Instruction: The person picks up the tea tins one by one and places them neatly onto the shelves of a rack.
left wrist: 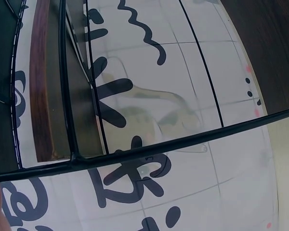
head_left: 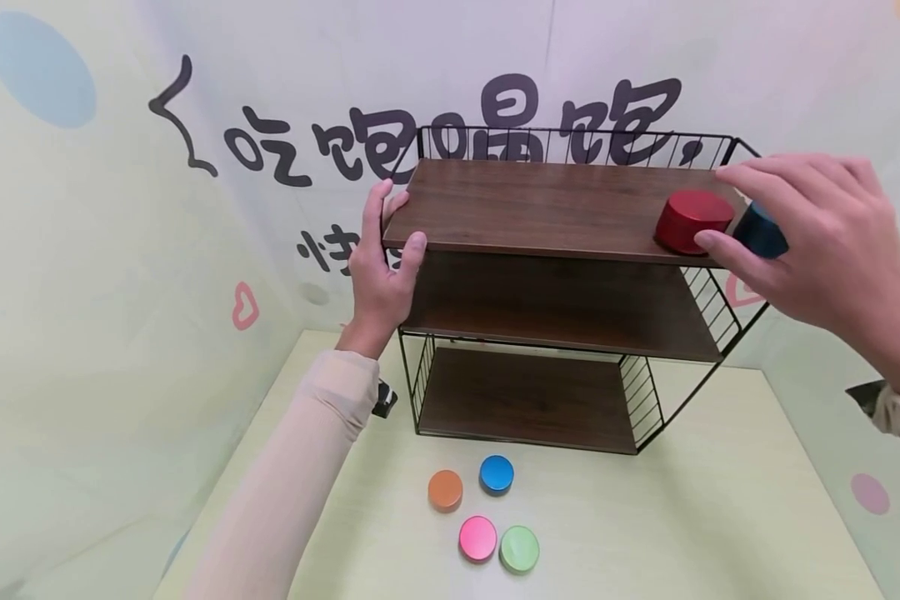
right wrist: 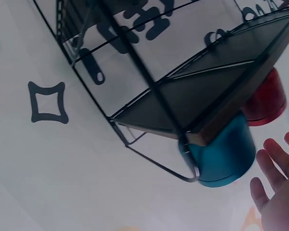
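A three-tier rack with dark wood shelves and black wire sides stands on the pale table. My left hand grips the left end of its top shelf, thumb at the front edge and fingers farther back. On that shelf's right end sit a red round tin and a blue round tin side by side. Beside them is my right hand, fingers loosely bent and partly hiding the blue tin. In the right wrist view, its fingertips look apart from the blue tin.
Four small round pieces lie on the table before the rack: orange, blue, pink and green. Behind the rack hangs a white wall covering with black lettering. A small black object is beside the left forearm.
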{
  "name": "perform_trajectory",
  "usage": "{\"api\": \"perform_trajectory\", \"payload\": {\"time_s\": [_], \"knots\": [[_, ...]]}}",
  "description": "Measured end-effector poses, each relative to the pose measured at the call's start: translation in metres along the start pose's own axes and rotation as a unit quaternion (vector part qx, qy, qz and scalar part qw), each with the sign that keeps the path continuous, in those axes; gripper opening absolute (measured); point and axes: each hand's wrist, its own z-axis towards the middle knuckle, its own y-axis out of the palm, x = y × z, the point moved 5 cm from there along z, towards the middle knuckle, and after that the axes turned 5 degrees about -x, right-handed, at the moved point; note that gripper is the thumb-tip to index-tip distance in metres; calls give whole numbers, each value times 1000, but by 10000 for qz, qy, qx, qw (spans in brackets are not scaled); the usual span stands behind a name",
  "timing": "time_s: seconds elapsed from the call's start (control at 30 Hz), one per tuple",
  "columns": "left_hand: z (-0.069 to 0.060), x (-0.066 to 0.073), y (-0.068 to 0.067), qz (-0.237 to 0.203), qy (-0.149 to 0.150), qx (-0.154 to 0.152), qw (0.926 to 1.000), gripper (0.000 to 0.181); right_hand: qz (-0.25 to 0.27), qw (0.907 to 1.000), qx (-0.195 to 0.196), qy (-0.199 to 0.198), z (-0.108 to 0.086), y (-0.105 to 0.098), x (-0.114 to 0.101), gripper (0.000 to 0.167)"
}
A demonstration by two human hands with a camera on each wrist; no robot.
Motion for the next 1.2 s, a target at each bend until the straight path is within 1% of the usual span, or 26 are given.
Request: {"api": "perform_trajectory", "payload": {"time_s": [0.13, 0.2, 0.27, 0.4, 0.5, 0.63, 0.67, 0.73, 0.87, 0.93, 1.0, 1.13, 1.2], "knots": [[-1, -11, 3, 82, -9, -16, 10000, 59, 362, 9967, 717, 81, -4, -7, -13, 70], [-1, -10, 3, 63, 13, -22, 10000, 59, 522, 9935, 1003, 121, -6, -10, -20, 71], [0, -4, 2, 21, 30, -25, 10000, 58, 664, 9905, 1198, 121, -9, -11, -26, 71], [0, 6, 0, -68, -11, -25, 10000, 58, 885, 9862, 1397, -5, -13, -8, -37, 65], [1, 9, -1, -91, -37, -20, 9999, 58, 1031, 9832, 1503, -133, -18, -3, -46, 61], [1, 12, -1, -67, 19, -22, 10000, 56, 1209, 9790, 1610, -319, -27, 5, -58, 58], [1, 10, -1, -51, 41, -22, 10000, 56, 1236, 9787, 1598, -375, -30, 7, -61, 58], [0, 1, 1, -9, 45, -20, 10000, 57, 1299, 9785, 1519, -505, -34, 14, -67, 56], [-2, -19, 5, 103, 26, 4, 9999, 61, 1386, 9806, 1192, -711, -44, 28, -80, 54], [-2, -24, 6, 127, 19, 7, 9999, 62, 1427, 9814, 1008, -797, -49, 35, -86, 54], [-2, -26, 7, 122, 12, 6, 9999, 62, 1429, 9825, 822, -870, -55, 43, -91, 54], [-3, -27, 6, 106, 44, 7, 9999, 62, 1358, 9861, 220, -929, -69, 62, -96, 56], [-3, -28, 6, 111, 74, 13, 9999, 62, 1372, 9864, -10, -909, -78, 71, -98, 56]]}}
